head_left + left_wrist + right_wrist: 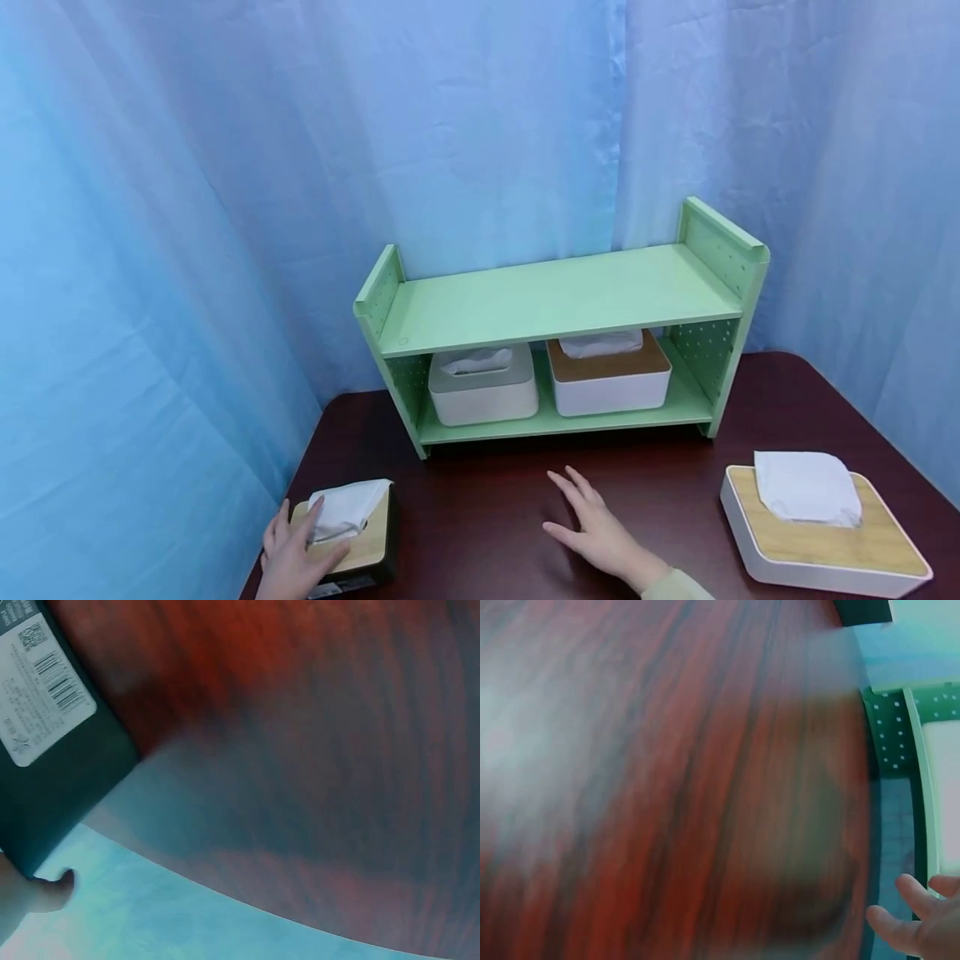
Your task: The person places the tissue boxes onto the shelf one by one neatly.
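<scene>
My left hand [296, 550] grips a dark tissue box with a wooden lid [369, 542] at the table's front left corner. Its thumb lies on the lid beside the white tissue [347, 507]. In the left wrist view the box's dark side with a barcode label [46, 697] fills the upper left, and a fingertip of the left hand [46, 889] shows under it. My right hand [592, 518] is open with spread fingers, low over the dark wooden table [480, 492] at front centre, holding nothing. The right hand's fingers [922, 915] show in the right wrist view.
A green two-level shelf [555, 300] stands at the back of the table. Its lower level holds a white box with a grey lid [483, 398] and a white box with a brown lid [607, 385]. A larger white tissue box with a wooden lid [821, 546] sits front right. Blue curtains surround the table.
</scene>
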The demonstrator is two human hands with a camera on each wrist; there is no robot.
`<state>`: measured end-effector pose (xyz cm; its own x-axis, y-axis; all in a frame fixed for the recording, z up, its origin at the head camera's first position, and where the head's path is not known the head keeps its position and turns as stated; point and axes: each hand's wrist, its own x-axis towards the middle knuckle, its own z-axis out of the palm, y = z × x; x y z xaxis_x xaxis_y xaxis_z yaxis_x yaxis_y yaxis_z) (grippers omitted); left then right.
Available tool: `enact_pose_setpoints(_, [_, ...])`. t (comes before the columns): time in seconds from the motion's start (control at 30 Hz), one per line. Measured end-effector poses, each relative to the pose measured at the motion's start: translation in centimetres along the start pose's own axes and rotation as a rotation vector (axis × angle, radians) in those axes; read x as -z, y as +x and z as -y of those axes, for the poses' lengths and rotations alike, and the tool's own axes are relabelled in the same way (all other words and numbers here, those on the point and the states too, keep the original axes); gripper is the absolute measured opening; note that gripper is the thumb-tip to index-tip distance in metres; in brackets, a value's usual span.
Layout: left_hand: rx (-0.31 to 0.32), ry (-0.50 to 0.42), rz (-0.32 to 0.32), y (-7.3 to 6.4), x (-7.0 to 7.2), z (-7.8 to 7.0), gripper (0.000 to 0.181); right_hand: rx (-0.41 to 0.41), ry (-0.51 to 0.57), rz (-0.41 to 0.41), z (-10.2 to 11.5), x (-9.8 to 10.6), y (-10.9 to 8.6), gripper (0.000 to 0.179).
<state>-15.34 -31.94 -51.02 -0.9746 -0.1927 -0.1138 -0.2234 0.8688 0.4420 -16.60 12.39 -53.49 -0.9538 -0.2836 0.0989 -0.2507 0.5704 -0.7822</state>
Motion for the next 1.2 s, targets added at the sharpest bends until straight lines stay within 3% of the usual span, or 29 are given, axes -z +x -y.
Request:
enact_pose_setpoints(0.27, [0.031,0.08,0.051,0.6,0.3,1.7,0.103,0.02,0.047,0.068,1.1,-1.0,1.2,0.075])
enact_pose_setpoints(0.5, [-0.008,0.016,0.133,1.2,0.3,2.2,0.109,0.046,0.113,0.118,1.7,-1.7,2.5,0.084])
enact_pose_setpoints(0.7, [-0.036,-0.043,0.186,0.9,0.4,1.9,0.114,0.126,0.123,0.149,3.0,-2.2,3.5,0.095])
enact_pose_setpoints(0.9, [-0.095,-0.059,0.213,0.5,-0.4,1.7,0.118,0.174,0.125,0.236,4.5,-3.0,3.8,0.104])
enact_pose_setpoints(1.2, [-0.148,-0.106,0.194,-0.2,-1.8,-0.8,0.114,0.205,0.099,0.286,5.1,-3.6,3.8,0.107])
